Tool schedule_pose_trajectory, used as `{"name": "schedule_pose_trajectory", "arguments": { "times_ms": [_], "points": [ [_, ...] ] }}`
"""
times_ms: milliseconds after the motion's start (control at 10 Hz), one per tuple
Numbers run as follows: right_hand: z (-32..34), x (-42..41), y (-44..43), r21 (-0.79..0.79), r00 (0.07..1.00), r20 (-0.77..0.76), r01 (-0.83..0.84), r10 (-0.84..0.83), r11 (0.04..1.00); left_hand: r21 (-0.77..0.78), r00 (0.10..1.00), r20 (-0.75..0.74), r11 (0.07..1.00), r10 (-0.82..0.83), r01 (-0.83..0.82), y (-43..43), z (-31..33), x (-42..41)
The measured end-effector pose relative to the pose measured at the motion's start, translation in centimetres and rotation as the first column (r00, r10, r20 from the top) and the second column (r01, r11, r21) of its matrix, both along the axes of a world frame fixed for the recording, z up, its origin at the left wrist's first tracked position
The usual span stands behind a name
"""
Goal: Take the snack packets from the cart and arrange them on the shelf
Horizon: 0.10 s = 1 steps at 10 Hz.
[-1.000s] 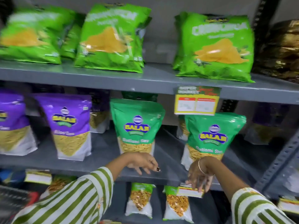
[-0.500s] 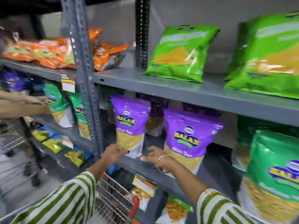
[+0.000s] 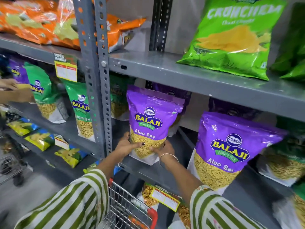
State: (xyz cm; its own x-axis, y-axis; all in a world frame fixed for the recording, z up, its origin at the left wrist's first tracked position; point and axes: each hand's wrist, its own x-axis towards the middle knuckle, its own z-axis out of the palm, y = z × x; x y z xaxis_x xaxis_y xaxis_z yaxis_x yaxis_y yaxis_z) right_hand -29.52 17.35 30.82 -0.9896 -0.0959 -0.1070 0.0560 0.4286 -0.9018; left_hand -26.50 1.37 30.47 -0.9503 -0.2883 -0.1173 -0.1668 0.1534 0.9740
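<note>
Where both hands [image 3: 127, 146] clasp a purple packet [image 3: 151, 123], grey steel shelf [image 3: 189, 75] above.

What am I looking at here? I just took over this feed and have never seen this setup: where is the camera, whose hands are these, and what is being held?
There is no machine here. The single picture comes from a camera worn on a person's head, looking forward and down at a grey metal shelf in a shop. The striped sleeves belong to that person. The left hand and right hand both grip the bottom of a purple Aloo Sev packet standing upright on the middle shelf. A second purple packet stands to its right, and a green Crunchem packet lies on the shelf above. The wire cart sits below, between the arms.
</note>
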Motion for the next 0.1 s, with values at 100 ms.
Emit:
{"name": "schedule_pose_trajectory", "arguments": {
  "times_ms": [100],
  "points": [
    [0.65, 0.32, -0.05, 0.000, 1.000, 0.000, 0.005, -0.005, 1.000, 0.041, 1.000, -0.006, 0.999, 0.001, -0.001, 0.32, 0.60, 0.38]
  ]
}}
